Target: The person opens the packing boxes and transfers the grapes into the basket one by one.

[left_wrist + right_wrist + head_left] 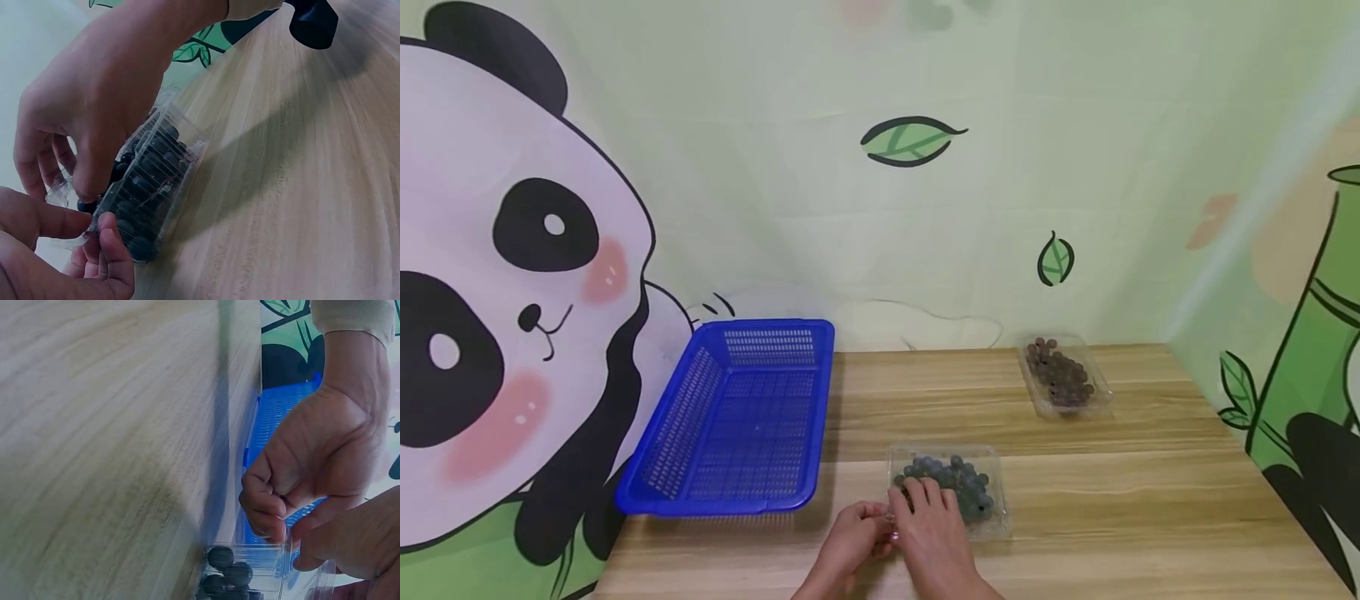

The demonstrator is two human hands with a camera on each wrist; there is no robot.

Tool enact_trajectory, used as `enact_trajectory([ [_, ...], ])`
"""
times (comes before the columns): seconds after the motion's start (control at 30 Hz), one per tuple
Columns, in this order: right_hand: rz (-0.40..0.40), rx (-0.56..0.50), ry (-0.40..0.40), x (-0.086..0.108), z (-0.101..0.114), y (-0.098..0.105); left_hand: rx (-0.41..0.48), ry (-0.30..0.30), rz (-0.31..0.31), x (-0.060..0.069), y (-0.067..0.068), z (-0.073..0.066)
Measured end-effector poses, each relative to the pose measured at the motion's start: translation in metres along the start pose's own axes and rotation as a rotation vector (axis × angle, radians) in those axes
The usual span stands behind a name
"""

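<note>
A clear plastic clamshell box (1000,527) of dark grapes (958,479) lies on the table in front of me. At its near left corner my left hand (853,537) pinches the plastic edge between thumb and fingers, as the left wrist view also shows. My right hand (934,533) reaches over the same corner, its fingers bent across the top and its thumb (307,559) at the edge beside the left fingertips. Dark grapes (230,575) show through the box wall in the right wrist view. The right hand covers part of the box in the head view.
A blue plastic basket (823,417) with slotted sides stands on the left of the wooden table (1120,492). Farther back on the right lies a second clear box (1101,392) with reddish-brown grapes (1060,375). Behind the table hangs a printed panda backdrop (775,208).
</note>
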State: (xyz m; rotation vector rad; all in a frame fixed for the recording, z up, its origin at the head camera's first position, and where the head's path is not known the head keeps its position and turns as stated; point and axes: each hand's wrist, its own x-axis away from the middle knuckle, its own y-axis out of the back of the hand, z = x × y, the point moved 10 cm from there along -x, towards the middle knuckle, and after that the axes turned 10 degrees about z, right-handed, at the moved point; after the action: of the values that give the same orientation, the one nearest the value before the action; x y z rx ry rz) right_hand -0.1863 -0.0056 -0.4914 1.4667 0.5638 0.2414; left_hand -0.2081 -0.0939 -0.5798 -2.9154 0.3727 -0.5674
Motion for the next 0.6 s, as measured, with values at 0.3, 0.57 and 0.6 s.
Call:
enact_trajectory([
  [0.3, -0.043, 0.047, -0.032, 0.007, -0.012, 0.005, -0.031, 0.003, 0.01, -0.001, -0.004, -0.005],
  [0.57, -0.016, 0.041, -0.055, 0.016, -0.029, 0.004, -0.043, 0.019, 0.018, 0.001, -0.004, -0.005],
  [0.6, -0.008, 0.041, -0.058, 0.017, -0.031, 0.004, -0.043, 0.018, 0.022, 0.001, -0.005, -0.005],
])
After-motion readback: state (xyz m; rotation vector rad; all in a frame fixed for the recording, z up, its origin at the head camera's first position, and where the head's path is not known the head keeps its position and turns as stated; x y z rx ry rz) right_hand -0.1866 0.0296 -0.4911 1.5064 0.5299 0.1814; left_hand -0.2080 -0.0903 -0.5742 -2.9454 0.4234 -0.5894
